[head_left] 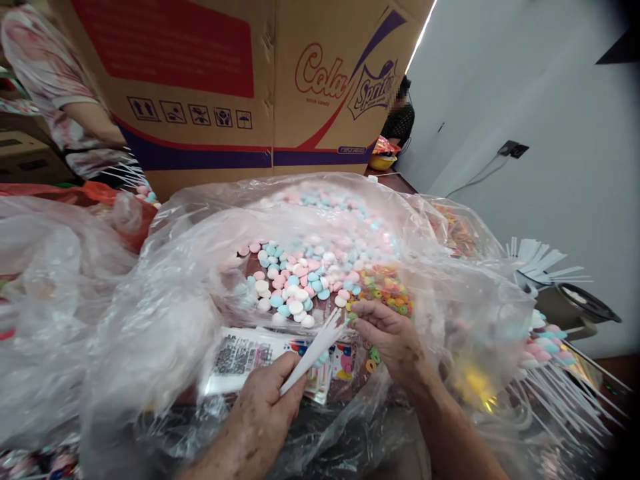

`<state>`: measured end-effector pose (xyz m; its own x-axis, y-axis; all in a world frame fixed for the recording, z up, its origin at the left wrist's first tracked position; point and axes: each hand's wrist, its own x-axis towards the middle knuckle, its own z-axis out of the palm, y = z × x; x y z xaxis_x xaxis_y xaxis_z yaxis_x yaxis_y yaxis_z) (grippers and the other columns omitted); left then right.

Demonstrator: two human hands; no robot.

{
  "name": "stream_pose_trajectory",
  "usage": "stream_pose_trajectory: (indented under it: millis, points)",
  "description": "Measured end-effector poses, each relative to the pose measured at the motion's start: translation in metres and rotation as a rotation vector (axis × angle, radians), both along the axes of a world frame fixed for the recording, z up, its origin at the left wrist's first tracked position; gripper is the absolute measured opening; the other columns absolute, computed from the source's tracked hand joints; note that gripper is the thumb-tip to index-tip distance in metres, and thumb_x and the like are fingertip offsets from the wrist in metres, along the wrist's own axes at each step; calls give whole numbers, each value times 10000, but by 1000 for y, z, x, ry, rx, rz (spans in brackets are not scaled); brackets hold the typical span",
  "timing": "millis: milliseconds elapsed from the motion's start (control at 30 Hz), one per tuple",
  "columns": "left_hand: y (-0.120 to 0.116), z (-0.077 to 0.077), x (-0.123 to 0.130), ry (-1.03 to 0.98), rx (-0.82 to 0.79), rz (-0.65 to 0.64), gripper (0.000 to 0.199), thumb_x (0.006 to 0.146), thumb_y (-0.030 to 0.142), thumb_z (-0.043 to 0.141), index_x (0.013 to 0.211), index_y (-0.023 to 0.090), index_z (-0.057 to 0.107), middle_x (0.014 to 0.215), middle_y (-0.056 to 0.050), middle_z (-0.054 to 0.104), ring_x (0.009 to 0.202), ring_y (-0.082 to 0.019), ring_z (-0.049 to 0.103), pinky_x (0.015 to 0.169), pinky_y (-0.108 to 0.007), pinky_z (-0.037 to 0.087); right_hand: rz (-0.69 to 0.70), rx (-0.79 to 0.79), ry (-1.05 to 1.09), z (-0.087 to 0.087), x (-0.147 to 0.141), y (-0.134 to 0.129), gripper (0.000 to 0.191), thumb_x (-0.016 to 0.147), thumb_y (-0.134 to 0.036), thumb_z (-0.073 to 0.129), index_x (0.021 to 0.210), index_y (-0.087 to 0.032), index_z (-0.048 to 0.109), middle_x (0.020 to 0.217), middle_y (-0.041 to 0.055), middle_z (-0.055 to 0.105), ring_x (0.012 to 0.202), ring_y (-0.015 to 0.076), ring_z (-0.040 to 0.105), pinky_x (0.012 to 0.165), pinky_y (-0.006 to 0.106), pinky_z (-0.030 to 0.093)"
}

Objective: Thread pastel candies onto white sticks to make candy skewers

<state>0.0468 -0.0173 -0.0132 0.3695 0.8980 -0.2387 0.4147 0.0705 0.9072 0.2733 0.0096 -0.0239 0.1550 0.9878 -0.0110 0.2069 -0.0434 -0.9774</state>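
My left hand (273,400) is closed around a bundle of flat white sticks (320,337), their tips fanned slightly up and to the right. Just right of those tips, my right hand (387,337) is in a pinch, with a small green candy ring (352,318) at its fingertips. Beyond the hands lie pink, blue and white candy discs (300,283) in an opened clear plastic bag. Orange, yellow and green candy rings (387,288) are heaped beside them. Printed plastic wrappers (240,357) lie flat under and beyond my left hand.
A large cardboard box (210,67) stands behind the candy. Clear plastic bags (55,287) bulge at the left. On the right are a grey jug (565,303) with white sticks and a bunch of candy-topped sticks (555,380). A person (65,100) stands at far left; another (400,117) is behind the box.
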Motion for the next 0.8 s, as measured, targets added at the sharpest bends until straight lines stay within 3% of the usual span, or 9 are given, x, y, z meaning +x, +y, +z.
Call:
stream_pose_trajectory:
  millis: [200, 433, 533, 800]
  points:
    - [2, 4, 5, 44, 3, -32, 289, 897, 387, 383, 726, 226, 552, 517, 65, 425, 515, -166, 412, 529, -263, 282, -18, 44, 5, 1, -9, -6, 171, 753, -287, 664, 904, -211, 690, 778, 4, 644, 694, 141, 576, 630, 252, 474]
    - [4, 3, 4, 80, 9, -36, 305, 900, 390, 374, 744, 219, 572, 530, 59, 434, 538, -172, 424, 535, -265, 286, -15, 310, -187, 6, -15, -9, 132, 805, -195, 610, 890, -229, 705, 900, 34, 663, 840, 166, 617, 786, 283, 506]
    - [4, 5, 4, 54, -17, -52, 313, 900, 404, 380, 701, 224, 542, 522, 60, 428, 529, -168, 419, 525, -261, 289, -11, 371, -171, 7, -16, -10, 146, 811, -172, 620, 887, -241, 724, 929, 25, 696, 890, 164, 631, 851, 286, 500]
    - [-2, -11, 7, -16, -31, 53, 313, 860, 429, 424, 691, 205, 564, 479, 55, 458, 488, -163, 433, 530, -269, 293, -69, 300, 45, -14, -30, -16, 183, 801, -186, 656, 923, -283, 752, 979, 6, 722, 930, 175, 654, 853, 302, 518]
